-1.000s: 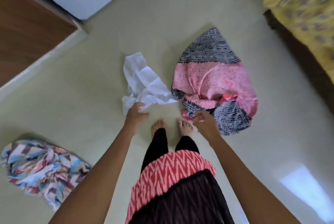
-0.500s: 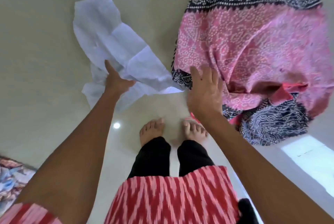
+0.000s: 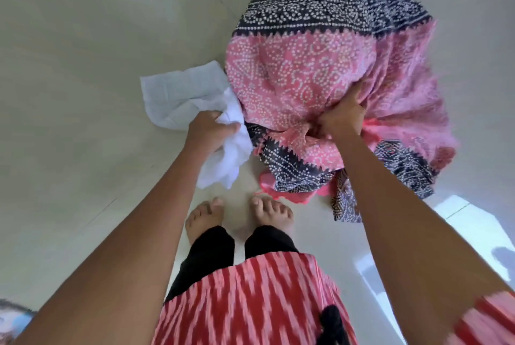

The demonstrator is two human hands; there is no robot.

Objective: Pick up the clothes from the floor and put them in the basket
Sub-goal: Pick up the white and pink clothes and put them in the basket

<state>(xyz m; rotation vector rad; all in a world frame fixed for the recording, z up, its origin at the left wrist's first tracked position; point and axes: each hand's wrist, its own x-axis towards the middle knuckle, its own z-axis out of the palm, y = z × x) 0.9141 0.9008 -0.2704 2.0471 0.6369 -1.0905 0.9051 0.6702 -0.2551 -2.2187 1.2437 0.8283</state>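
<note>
Floor (image 3: pixel 83 94): pale tile, carries all the visible clothes. No basket in view; its place cannot be told from here.

Largest item: pink and black bandhani-print cloth (image 3: pixel 292 80), spread wide on the floor ahead and to the right of the bare feet (image 3: pixel 239 216). Its middle is bunched upward. The right hand (image 3: pixel 342 119) is closed into that bunch, fingers buried in the pink folds. Most of the cloth lies on the tile, so I judge the lift has barely begun. A dark patterned tail (image 3: pixel 345 202) hangs or lies just below the right forearm.

Next: white cloth (image 3: pixel 178 94), just beside the pink one and touching its left edge. The left hand (image 3: pixel 209 133) is clenched round a gathered part of it. One end droops below the fist; the other end lies flat on the floor.

Smallest visible: a scrap of multicoloured cloth (image 3: pixel 14 319) at the lower left corner, well apart from both hands, untouched.

Progress, as a judgement: early. Two garments gripped, neither clear of the floor, none seen in a basket. Left to do: raise both, carry them to the basket, collect the corner piece.
</note>
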